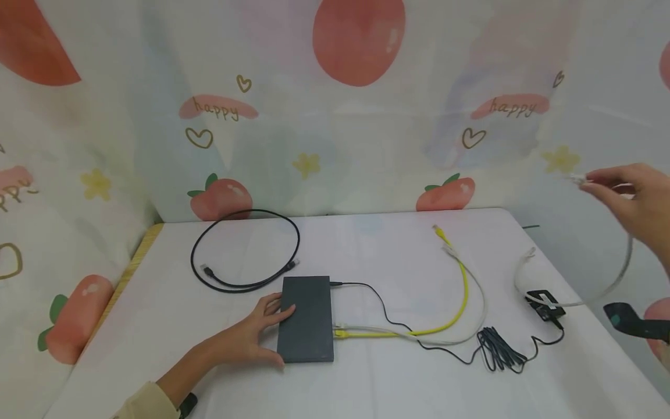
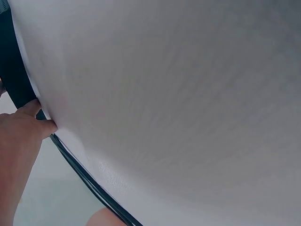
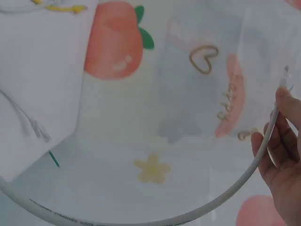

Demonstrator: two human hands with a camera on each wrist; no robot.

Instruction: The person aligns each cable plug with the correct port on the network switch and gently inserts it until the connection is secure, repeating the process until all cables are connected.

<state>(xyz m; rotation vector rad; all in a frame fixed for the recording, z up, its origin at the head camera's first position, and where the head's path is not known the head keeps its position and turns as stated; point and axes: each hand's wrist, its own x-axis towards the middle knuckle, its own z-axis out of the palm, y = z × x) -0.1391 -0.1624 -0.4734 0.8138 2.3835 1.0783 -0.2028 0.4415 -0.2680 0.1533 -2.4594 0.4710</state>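
My left hand (image 1: 262,331) rests at the left edge of a flat dark grey box (image 1: 306,320), with one finger lying on its top and the thumb at the near corner. In the left wrist view, fingers (image 2: 33,110) touch the box's dark side. My right hand (image 1: 628,189), raised off the table at the far right, pinches a white network cable (image 3: 244,176) near its clear plug (image 1: 577,179). That cable hangs in a loop down to the table, its other plug (image 1: 531,252) lying near the right edge. A yellow network cable (image 1: 463,291) and another white cable (image 1: 484,302) run from the box's right side.
A coiled black network cable (image 1: 195,250) lies behind the box to the left. A thin black cord (image 1: 384,308) links the box, through a bundle (image 1: 497,349), to a black power adapter (image 1: 544,299). Patterned cloth (image 1: 361,139) hangs behind the white table (image 1: 398,384).
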